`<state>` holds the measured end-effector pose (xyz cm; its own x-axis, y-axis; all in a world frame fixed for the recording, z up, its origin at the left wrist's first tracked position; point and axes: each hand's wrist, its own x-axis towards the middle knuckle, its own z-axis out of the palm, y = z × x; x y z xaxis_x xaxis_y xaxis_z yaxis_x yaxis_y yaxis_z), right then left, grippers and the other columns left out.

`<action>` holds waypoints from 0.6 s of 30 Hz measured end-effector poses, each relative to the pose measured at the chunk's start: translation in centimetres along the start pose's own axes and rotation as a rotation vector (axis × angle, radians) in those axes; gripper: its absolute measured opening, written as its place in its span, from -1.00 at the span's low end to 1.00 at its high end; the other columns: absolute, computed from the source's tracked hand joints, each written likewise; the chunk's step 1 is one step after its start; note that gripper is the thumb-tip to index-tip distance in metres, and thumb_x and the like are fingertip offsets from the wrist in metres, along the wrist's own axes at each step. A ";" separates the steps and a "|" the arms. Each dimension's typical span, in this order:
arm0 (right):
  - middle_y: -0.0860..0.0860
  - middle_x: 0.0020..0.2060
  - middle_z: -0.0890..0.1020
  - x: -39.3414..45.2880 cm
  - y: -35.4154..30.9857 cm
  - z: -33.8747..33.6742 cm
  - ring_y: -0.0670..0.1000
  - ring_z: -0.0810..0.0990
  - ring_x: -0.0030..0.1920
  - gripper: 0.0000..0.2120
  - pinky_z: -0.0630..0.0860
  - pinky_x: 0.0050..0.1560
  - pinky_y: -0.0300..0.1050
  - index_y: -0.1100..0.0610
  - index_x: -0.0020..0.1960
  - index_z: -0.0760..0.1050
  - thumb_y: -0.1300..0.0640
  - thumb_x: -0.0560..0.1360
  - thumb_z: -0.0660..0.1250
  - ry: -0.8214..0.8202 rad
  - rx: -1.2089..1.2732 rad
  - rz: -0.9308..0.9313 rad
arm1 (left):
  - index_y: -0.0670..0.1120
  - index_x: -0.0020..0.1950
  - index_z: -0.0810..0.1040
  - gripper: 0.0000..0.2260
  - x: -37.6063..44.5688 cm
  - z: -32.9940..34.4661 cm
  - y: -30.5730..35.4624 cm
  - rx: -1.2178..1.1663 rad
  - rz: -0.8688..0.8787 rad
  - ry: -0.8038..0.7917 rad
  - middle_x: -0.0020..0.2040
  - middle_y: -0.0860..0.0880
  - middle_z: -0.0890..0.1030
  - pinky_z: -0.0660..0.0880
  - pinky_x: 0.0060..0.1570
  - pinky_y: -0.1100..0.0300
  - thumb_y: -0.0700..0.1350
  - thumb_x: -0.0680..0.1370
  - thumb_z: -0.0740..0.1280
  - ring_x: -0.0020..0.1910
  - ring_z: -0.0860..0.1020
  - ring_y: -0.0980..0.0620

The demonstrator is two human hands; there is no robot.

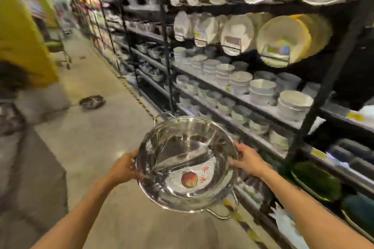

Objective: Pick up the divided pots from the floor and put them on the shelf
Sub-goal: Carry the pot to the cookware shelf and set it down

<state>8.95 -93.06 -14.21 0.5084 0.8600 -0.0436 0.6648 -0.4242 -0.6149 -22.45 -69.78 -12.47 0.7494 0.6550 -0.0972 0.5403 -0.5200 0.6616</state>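
I hold a shiny steel divided pot (186, 164) in front of me over the aisle floor. It has a curved partition across its middle, a red round sticker inside and wire loop handles. My left hand (126, 169) grips its left rim and my right hand (248, 160) grips its right rim. A second divided pot (92, 102) lies on the concrete floor further down the aisle. The black metal shelf (263, 107) runs along my right side, stacked with bowls and plates. The frame is motion-blurred.
A person in a yellow top (22, 32) stands at the left. A trolley (60, 54) is behind them. Yellow-black hazard tape (137, 97) marks the floor along the shelf base. Dark green dishes (315, 180) sit on a low shelf at the right.
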 end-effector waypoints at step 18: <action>0.12 0.20 0.59 37.4 -19.1 13.8 0.13 0.55 0.21 -0.35 0.47 0.28 0.10 0.11 0.44 0.27 0.20 0.42 0.45 -0.327 0.021 -0.297 | 0.07 0.18 0.48 -0.47 11.8 -17.5 -20.0 -0.021 -0.395 0.306 -0.06 0.03 0.68 0.58 0.04 0.01 -0.23 0.27 0.51 -0.06 0.64 -0.03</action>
<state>7.74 -48.83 -14.92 0.0943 0.9897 -0.1076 0.7433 -0.1419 -0.6538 -31.12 -42.07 -13.83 0.3407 0.9321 -0.1229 0.7500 -0.1906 0.6333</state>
